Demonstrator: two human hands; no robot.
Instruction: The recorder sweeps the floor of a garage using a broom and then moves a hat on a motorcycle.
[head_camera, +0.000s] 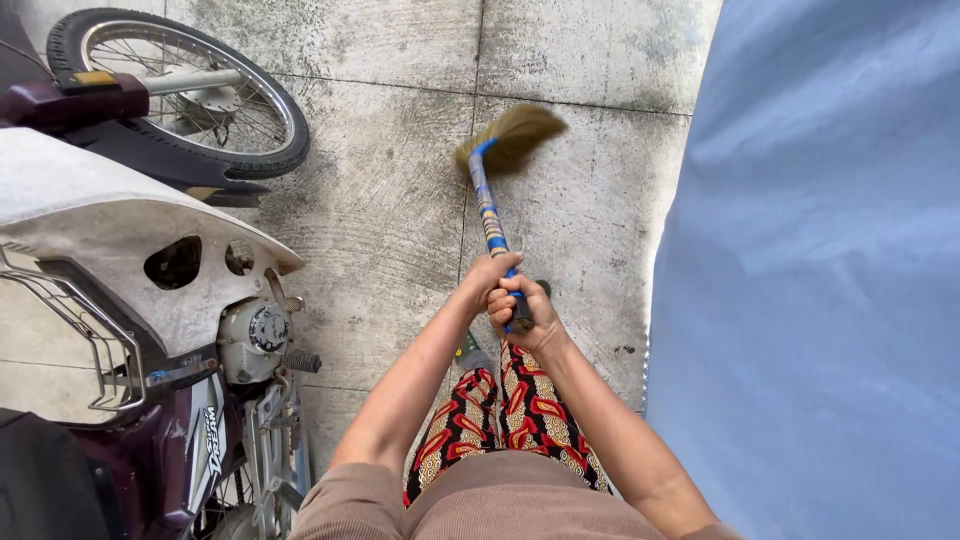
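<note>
Both of your hands are clamped together on the broom (492, 205), one stacked against the other near the top end of its handle. Your left hand (483, 278) wraps the shaft just above your right hand (522, 312), whose fingers curl fully round the dark butt of the handle. The shaft is thin and straight, bound in spiralling blue, white and yellow tape, and it slants away from you across the concrete floor (390, 220). At its far end the bristle head (515, 137) fans out in a soft, straw-coloured tuft, blurred, over a seam between two slabs.

The floor is rough grey concrete, mottled with dark stains and cut by straight joints. Along its left edge stands a motorbike (150, 300) with a smooth, dusty white body panel, a maroon lower frame, bare metal engine parts and a chrome wire rack. Its spoked wheel (190, 90) with a ribbed black tyre sits toward the far left corner. A smooth pale-blue fabric sheet (820, 280) covers the right edge. Below your arms show patterned red, black and yellow trousers (500, 420).
</note>
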